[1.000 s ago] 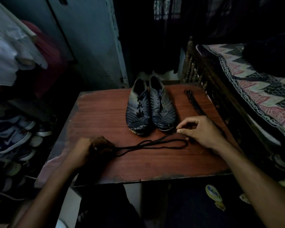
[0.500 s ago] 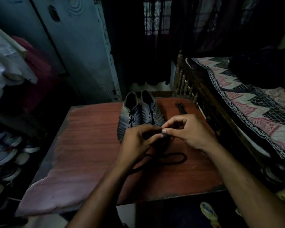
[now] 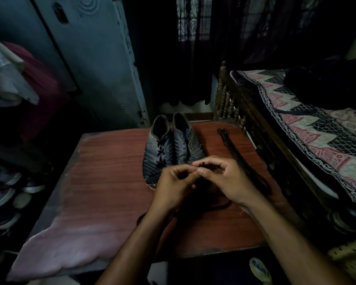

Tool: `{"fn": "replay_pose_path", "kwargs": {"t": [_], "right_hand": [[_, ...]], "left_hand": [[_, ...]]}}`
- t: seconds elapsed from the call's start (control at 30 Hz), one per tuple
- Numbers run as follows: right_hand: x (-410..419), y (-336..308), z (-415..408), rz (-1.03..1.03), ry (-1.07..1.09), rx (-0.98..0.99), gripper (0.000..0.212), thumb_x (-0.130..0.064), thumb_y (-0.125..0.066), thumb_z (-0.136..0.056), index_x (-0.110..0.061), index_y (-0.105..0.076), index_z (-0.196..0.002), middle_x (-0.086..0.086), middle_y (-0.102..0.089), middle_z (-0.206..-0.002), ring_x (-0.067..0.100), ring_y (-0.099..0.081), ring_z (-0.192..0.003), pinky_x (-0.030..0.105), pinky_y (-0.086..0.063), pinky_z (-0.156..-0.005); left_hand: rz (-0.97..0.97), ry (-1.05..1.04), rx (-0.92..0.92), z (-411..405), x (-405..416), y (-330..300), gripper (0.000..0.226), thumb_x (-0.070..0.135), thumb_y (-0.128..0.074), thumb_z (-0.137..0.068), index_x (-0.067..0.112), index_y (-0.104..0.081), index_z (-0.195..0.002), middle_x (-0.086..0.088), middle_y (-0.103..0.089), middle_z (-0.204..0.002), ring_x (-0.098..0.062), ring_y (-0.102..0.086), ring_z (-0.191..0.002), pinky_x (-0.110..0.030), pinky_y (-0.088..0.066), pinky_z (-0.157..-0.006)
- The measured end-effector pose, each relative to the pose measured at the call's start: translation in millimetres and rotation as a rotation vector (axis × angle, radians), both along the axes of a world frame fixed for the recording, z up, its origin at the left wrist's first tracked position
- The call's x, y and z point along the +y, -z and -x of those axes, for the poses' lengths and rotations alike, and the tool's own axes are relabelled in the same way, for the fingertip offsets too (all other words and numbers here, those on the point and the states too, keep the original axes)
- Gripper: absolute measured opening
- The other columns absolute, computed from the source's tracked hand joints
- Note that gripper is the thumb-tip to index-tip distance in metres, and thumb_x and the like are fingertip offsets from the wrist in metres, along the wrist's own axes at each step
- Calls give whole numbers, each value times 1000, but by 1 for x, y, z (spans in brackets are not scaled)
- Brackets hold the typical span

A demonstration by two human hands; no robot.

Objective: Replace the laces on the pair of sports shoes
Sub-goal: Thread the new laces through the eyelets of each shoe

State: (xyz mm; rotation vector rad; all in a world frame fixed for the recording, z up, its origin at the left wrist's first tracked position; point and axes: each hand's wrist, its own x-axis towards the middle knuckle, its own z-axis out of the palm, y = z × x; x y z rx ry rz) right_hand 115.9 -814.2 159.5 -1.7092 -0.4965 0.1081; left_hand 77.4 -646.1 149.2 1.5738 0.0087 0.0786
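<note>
Shoes sit side by side at the far middle of my table (image 3: 103, 182), toes toward me, both dark grey with fine pale stripes across the uppers. My left shoe (image 3: 156, 153) is laced with a black cord crossing up its front, and its toe looks scuffed and worn pale at the edge. My right shoe (image 3: 186, 145) beside it, touching it, shows bare eyelets along the opening. Just in front of the toes my left hand (image 3: 173, 186) is curled, thumb and fingers pinching a black lace (image 3: 222, 205). My right hand (image 3: 224, 179) meets it, fingertips curled and pinching the same lace close to the left fingers. A loop of that lace trails out from under my right wrist onto the wood, and another dark bit shows by my left forearm. Farther right, a second lace (image 3: 230, 145) lies folded in a long straight bundle on the table, apart from the shoes, running toward my right wrist. Right of the table stands a bed (image 3: 308, 128) with a patterned pink and black cover.
</note>
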Motion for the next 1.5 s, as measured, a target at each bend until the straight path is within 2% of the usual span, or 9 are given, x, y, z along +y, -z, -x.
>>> {"fn": "replay_pose_path", "kwargs": {"t": [0.17, 0.27, 0.4, 0.6, 0.83, 1.0, 1.17, 1.33, 1.5], "right_hand": [[8, 3, -2, -12, 115, -94, 14, -6, -68, -93, -14, -79, -97, -5, -77, -96, 10, -71, -94, 22, -54, -84], [6, 7, -10, -91, 233, -68, 15, -6, -64, -96, -12, -77, -95, 1, -77, -90, 18, -73, -85, 27, -58, -72], [-2, 19, -36, -101, 340, -6, 19, -6, -63, -97, -20, -76, -92, 2, -76, -80, 20, -75, -83, 35, -60, -70], [5, 30, -60, 78, 337, 32, 16, -1, -63, -96, -5, -75, -104, 5, -72, -76, 10, -69, -62, 28, -59, -54], [11, 33, -76, 298, 317, -137, 22, -10, -77, -87, -27, -65, -81, -4, -70, -69, 8, -69, -58, 34, -57, -59], [18, 44, -91, 372, 353, -173, 23, -20, -79, -84, -37, -67, -76, -11, -67, -66, 2, -65, -60, 32, -57, -60], [39, 44, -106, 436, 277, -271, 5, -13, -74, -89, -19, -73, -90, -15, -65, -77, -7, -59, -66, 4, -40, -62], [59, 47, -136, 433, 233, -412, 8, -10, -73, -88, -15, -77, -93, 0, -69, -91, 15, -65, -84, 25, -51, -77], [56, 52, -143, 331, 224, -457, 17, -7, -64, -95, -13, -77, -104, 0, -63, -94, 7, -59, -88, 10, -43, -79]], "left_hand": [[-124, 74, -71, -3, 3, -10, 10, 13, -74, -92, 17, -82, -92, -10, -78, -86, -11, -70, -75, -25, -54, -71], [-619, -56, -259, -21, 35, -3, 25, 34, -74, -92, 23, -78, -114, 6, -78, -108, -13, -73, -102, -31, -57, -88], [-1189, 6, -106, -35, 87, 23, 86, 89, -33, -77, 47, -41, -151, 18, -32, -162, -10, -24, -152, -47, -27, -119], [-1195, -119, 30, -27, 130, 41, 95, 90, -24, -75, 40, -42, -154, 11, -25, -167, -17, -17, -156, -44, -22, -125], [-1353, -157, 203, -13, 170, 25, 93, 87, -19, -74, 44, -35, -155, 10, -16, -170, -18, -12, -157, -60, -5, -122], [-1243, -130, -254, -34, 105, 14, 59, 57, -43, -88, 24, -62, -133, -5, -54, -141, -30, -56, -123, -45, -47, -103], [-1004, -93, -156, -77, 53, 31, 40, 56, -62, -93, 29, -64, -123, 4, -48, -119, -16, -55, -108, -35, -49, -95], [-985, -216, -81, -103, 66, 37, 47, 68, -64, -80, 36, -68, -113, 7, -49, -106, -18, -55, -102, -42, -51, -89], [-904, -139, -106, -116, 69, 49, 32, 53, -74, -85, 34, -72, -112, 16, -40, -91, -18, -50, -104, -43, -45, -92]]}}
